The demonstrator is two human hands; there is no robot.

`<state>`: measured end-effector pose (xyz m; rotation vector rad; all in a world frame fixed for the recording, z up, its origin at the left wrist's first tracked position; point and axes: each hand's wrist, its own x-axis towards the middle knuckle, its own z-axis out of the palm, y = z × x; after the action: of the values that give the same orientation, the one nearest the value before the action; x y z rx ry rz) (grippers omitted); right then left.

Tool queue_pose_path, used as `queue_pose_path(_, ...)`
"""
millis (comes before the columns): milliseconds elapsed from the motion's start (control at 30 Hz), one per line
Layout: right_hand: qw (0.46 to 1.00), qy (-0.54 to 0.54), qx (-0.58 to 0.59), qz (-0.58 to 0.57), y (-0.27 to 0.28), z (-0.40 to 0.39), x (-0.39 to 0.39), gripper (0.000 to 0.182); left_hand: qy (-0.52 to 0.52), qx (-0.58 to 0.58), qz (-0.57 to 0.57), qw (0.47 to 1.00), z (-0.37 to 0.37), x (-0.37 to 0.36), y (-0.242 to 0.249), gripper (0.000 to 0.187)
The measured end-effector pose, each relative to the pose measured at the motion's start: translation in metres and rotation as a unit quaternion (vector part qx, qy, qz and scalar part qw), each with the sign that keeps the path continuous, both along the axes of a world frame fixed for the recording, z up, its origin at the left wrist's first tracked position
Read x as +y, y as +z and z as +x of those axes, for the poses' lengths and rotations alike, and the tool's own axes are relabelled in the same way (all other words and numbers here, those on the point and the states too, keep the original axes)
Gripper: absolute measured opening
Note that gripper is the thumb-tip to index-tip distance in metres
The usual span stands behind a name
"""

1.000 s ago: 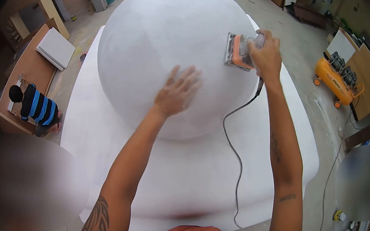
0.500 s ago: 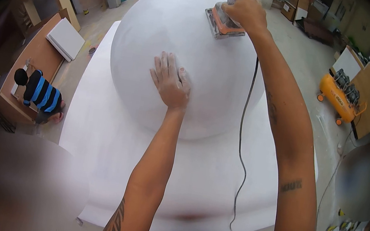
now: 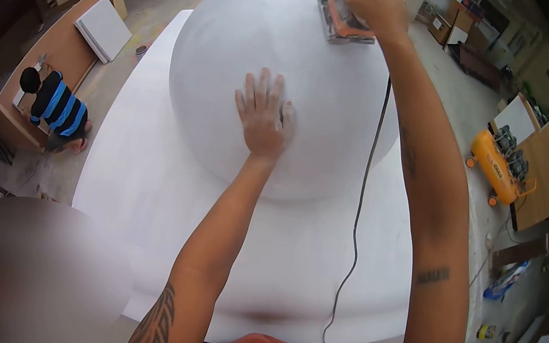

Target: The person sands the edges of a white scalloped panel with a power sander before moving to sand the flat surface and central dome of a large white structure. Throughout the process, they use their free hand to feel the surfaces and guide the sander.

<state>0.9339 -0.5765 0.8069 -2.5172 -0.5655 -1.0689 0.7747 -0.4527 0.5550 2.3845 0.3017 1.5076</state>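
Observation:
A big white dome (image 3: pixel 238 42) rises from a broad white base (image 3: pixel 302 263) in front of me. My left hand (image 3: pixel 265 115) lies flat on the dome's near side, fingers spread and dusted white. With my right hand (image 3: pixel 379 4) I grip an orange and grey electric sander (image 3: pixel 346 24) by its top, its square pad against the dome's upper right. The sander's dark cord (image 3: pixel 365 187) hangs down over the dome and across the base toward me.
At the left a person in a striped shirt (image 3: pixel 64 106) crouches by a brown wooden cabinet (image 3: pixel 49 43) with white panels (image 3: pixel 103 30) on it. An orange air compressor (image 3: pixel 497 165) stands at the right. Cans (image 3: pixel 486 332) and clutter lie at lower right.
The sander and my right hand sit slightly higher and farther right in view. My left hand stays flat on the dome, its fingers spread a bit wider. The view has shifted a little.

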Motion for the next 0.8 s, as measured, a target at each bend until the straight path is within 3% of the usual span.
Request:
queue_pose_path(67, 0.998, 0.058, -0.01, -0.007, -0.005, -0.029, 0.002, 0.05, -0.002, 0.002, 0.004, 1.0, 0.002, 0.001, 0.001, 0.054)
queue_pose_path(167, 0.999, 0.046, -0.013, 0.004, -0.011, -0.036, 0.01, 0.047, -0.01, 0.001, -0.001, 1.0, -0.002, 0.001, -0.003, 0.053)
queue_pose_path(433, 0.998, 0.026, 0.012, -0.047, 0.047, 0.023, 0.037, 0.042, -0.021, -0.01, 0.007, 1.0, 0.004, 0.004, -0.001, 0.051)
queue_pose_path(700, 0.995, -0.015, 0.08, -0.049, 0.064, 0.058, 0.069, 0.04, -0.025, -0.015, 0.018, 0.999, 0.012, 0.013, 0.002, 0.051)
queue_pose_path(800, 0.992, 0.077, 0.005, -0.098, 0.053, 0.039, 0.08, 0.035, -0.031, -0.016, 0.013, 0.999, 0.016, 0.012, 0.004, 0.052)
